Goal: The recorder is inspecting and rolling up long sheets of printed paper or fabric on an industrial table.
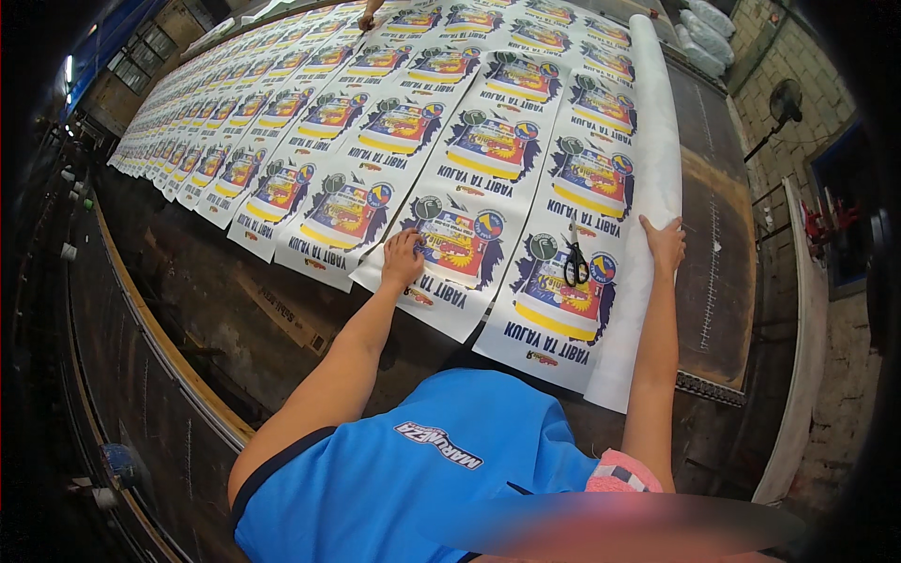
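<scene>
My left hand [403,257] rests palm down on a white printed sheet [449,253] with a colourful blue, yellow and red design. My right hand [665,244] lies flat on the plain white edge strip [657,141] that runs along the right side of the prints. Between my hands a pair of black-handled scissors [574,261] lies on the nearest printed sheet [563,300]. Neither hand grips anything; the fingers are spread on the material.
Several rows of identical printed sheets cover a long dark worktable [235,300] stretching away from me. Another person's hand [367,16] touches the prints at the far end. White rolls [706,28] lie at the back right, a fan [785,98] stands by the brick wall.
</scene>
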The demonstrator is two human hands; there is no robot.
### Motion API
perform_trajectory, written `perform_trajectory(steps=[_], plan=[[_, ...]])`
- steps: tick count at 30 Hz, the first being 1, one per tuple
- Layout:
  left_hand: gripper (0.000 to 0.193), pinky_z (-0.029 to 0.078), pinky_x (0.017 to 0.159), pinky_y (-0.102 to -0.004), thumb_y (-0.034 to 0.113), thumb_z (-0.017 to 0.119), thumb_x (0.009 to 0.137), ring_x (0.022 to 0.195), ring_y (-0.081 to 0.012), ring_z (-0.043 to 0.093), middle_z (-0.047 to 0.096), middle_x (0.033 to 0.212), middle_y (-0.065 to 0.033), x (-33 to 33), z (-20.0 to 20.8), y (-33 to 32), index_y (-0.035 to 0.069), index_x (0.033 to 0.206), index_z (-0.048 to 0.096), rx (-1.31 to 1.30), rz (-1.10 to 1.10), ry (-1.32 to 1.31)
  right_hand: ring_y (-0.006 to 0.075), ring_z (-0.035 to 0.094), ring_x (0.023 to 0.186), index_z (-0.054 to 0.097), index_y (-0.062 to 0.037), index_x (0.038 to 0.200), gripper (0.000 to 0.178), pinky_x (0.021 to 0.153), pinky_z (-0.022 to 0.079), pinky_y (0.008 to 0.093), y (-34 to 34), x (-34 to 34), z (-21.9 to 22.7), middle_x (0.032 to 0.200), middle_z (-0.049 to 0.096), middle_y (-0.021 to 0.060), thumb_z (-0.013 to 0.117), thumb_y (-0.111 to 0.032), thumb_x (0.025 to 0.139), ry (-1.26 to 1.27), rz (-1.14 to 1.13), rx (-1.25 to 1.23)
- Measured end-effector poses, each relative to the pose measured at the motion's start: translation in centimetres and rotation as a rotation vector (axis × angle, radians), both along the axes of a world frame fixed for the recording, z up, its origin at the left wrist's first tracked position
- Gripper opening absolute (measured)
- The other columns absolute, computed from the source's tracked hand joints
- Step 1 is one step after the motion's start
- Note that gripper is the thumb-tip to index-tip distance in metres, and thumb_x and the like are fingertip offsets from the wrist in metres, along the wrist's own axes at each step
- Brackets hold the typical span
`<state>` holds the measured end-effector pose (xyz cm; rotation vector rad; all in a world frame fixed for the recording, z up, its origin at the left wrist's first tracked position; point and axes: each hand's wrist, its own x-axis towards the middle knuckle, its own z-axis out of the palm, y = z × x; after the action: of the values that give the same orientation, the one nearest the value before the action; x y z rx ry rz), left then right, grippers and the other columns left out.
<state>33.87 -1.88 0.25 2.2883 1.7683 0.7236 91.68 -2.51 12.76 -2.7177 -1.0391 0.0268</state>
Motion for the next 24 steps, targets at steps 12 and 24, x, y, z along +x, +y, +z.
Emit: perform_trajectory(steps=[12, 24], plan=[[0.032, 0.028, 0.114, -0.0454, 0.013, 0.058, 0.083, 0.132, -0.0283, 0.045, 0.055, 0.134, -0.0077, 0.03, 0.59, 0.03, 0.011, 0.115, 0.059, -0.013, -0.010, 0.005, 0.0470, 0.056, 0.123, 0.031, -0.0055, 0.154, 0.114, 0.099, 0.046, 0.0586, -0.08, 0.13, 0.21, 0.139, 0.050, 0.0286, 0.069, -0.076, 0.072, 0.003, 0.003, 0.018], [0.031, 0.028, 0.113, -0.0446, 0.013, 0.058, 0.081, 0.130, -0.0278, 0.047, 0.056, 0.132, -0.0076, 0.19, 0.65, 0.09, 0.012, 0.113, 0.060, -0.029, 0.008, 0.013, 0.0465, 0.055, 0.125, 0.030, -0.0081, 0.155, 0.112, 0.100, 0.046, 0.0586, 0.42, 0.22, 0.58, 0.142, 0.049, 0.0272, 0.068, -0.076, 0.074, 0.034, -0.032, -0.011]])
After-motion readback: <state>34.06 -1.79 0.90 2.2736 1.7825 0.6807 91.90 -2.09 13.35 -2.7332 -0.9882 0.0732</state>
